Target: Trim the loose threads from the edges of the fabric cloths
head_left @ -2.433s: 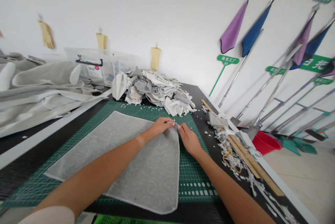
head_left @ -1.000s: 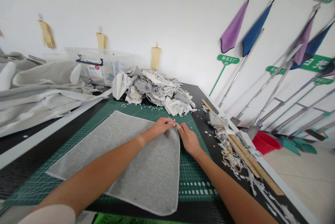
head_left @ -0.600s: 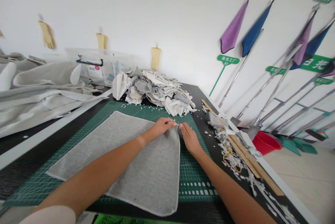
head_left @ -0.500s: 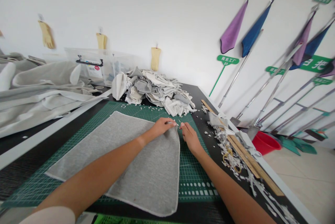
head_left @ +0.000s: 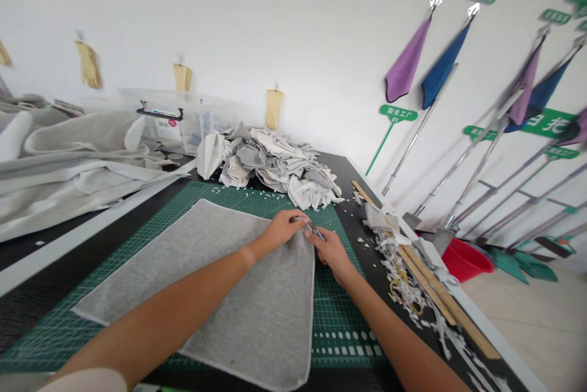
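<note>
Everything sits a little lower in my feed than half a second ago, and a small metal tool [head_left: 315, 230] now shows at the fingertips of the right hand [head_left: 334, 254]. Nearest me, grey cloth [head_left: 257, 312] lies spread across the lower centre on a green cutting mat [head_left: 342, 312]. I judge it light, soft and limp, hard to damage but quick to pucker; I'd grip it by its edge, near a corner. Farther, just right of centre, the left hand [head_left: 282, 228] pinches its far-right corner, while the right closes around the tool, its tip beside the left fingertips. Beyond, mid-frame, I see heaped fabric pieces [head_left: 270, 156], then yellow gloves [head_left: 274, 109] hanging on the wall [head_left: 220, 0].
</note>
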The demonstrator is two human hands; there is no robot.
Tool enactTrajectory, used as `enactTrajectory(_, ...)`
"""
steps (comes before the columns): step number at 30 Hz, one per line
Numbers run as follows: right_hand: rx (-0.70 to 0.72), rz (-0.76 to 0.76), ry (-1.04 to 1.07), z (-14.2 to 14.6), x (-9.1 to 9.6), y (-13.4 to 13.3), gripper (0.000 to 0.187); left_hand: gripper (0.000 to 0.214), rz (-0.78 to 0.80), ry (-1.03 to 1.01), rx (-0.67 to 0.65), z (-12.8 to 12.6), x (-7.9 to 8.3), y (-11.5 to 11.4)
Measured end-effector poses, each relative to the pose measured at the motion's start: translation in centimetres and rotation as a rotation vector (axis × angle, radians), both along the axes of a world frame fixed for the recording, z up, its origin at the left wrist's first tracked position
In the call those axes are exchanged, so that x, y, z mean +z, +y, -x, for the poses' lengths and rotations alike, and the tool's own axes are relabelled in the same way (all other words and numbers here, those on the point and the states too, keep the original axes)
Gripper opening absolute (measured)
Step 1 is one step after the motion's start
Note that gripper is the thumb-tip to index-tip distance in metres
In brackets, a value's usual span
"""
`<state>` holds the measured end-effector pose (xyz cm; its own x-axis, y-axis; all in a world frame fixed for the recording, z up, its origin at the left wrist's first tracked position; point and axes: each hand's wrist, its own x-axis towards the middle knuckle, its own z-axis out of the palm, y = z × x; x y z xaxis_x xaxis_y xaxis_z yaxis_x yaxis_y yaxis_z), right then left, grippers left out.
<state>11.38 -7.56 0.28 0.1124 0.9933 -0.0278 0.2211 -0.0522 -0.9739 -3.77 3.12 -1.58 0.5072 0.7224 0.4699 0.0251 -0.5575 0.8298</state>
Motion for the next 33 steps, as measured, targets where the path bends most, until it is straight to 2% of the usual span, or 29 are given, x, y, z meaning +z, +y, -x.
enactTrajectory(4,0.077,0.088,0.131,0.6,0.9,-0.9,0.048,0.025,-0.032,-0.014,0.128,0.0,1.1,-0.2)
enactTrajectory(8,0.195,0.14,0.217,1.2,2.0,-2.0,0.05,0.027,-0.075,-0.069,0.282,0.8,3.7,0.0)
enactTrajectory(14,0.367,0.304,0.128,2.2,3.0,-3.2,0.048,0.028,-0.155,-0.222,0.51,3.2,9.9,0.7)
enactTrajectory(20,0.358,0.206,0.075,1.2,4.4,-3.0,0.041,0.024,-0.348,-0.341,0.682,6.5,15.8,-0.1)
enactTrajectory(24,0.297,0.109,-0.052,-0.3,7.1,-2.9,0.038,0.023,-0.439,-0.402,0.727,9.0,18.8,-0.8)
enactTrajectory(28,0.191,-0.019,-0.169,-1.4,11.1,-3.2,0.039,0.02,-0.503,-0.396,0.69,11.5,21.7,-1.8)
enactTrajectory(33,-0.018,-0.282,-0.103,-2.7,16.8,-3.9,0.035,0.024,-0.568,-0.379,0.65,14.9,25.6,-4.6)
